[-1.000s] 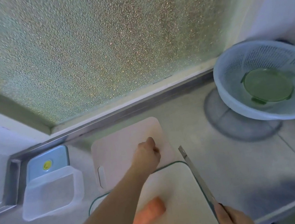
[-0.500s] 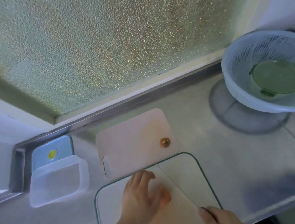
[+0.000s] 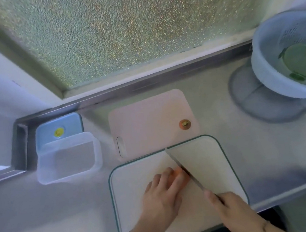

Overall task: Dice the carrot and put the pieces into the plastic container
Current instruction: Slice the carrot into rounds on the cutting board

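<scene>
pinning the carrot (image 3: 178, 173), left hand (image 3: 162, 195) hides its long axis.

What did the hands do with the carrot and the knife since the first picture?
The left hand let go of the cut carrot end on the pink board, came back and now holds down the carrot. The right hand swung the knife in beside it. The plastic container and the colander stayed put.
</scene>
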`<state>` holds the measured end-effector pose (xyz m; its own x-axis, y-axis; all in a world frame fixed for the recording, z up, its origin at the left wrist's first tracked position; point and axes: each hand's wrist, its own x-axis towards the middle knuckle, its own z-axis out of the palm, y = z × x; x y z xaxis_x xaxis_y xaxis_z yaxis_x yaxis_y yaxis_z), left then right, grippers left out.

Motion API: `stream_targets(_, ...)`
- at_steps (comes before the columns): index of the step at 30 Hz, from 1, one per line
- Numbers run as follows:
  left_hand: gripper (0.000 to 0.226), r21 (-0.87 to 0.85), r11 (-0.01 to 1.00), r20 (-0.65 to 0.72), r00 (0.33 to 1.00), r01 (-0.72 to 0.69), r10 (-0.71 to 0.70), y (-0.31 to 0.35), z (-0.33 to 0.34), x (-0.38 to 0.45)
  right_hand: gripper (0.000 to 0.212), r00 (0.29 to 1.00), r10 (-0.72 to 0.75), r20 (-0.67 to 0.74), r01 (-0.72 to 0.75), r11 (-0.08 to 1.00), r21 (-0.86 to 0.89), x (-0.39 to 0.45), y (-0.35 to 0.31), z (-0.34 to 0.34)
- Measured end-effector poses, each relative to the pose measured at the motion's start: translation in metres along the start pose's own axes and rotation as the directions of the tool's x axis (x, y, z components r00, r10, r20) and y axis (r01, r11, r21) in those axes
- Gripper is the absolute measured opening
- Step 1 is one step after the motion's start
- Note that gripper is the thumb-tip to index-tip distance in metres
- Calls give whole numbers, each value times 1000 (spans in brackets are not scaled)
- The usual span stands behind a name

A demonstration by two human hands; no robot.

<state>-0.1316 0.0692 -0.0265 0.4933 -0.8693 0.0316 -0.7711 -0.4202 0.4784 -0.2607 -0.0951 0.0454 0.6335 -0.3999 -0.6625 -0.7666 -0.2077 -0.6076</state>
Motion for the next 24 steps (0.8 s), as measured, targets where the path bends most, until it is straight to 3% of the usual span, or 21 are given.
stream_targets(4, 58, 17, 1000, -14, 1000, -18, 19, -4, 3, 0, 57, 996, 13, -84, -14, 1000, -12, -21, -1, 1)
stream_targets(8, 58, -10, 999, -14, 999, -37, 36, -7, 6, -2, 55, 967, -13, -254, -2, 998, -58, -42, 3, 7)
stream_targets(11, 55, -41, 998, -11, 999, -47, 47, -9, 9, -2, 51, 984, -14, -178, -14, 988, -154, -48, 6, 5)
stream_targets(14, 53, -65, 997, -19, 999, -48, 47, -10, 9, -1, 51, 981, -1, -193, -23, 993, -120, -47, 4, -2)
stream_targets(20, 49, -79, 996, -30, 999, -47, 45, -9, 8, -2, 79, 992, 36, -119, -48, 994, -96, -46, 0, -6)
stream_targets(24, 44, -63, 994, -51, 995, -90, 87, -9, 10, -2, 62, 984, 30, -178, -55, 989, -135, -45, 2, -8)
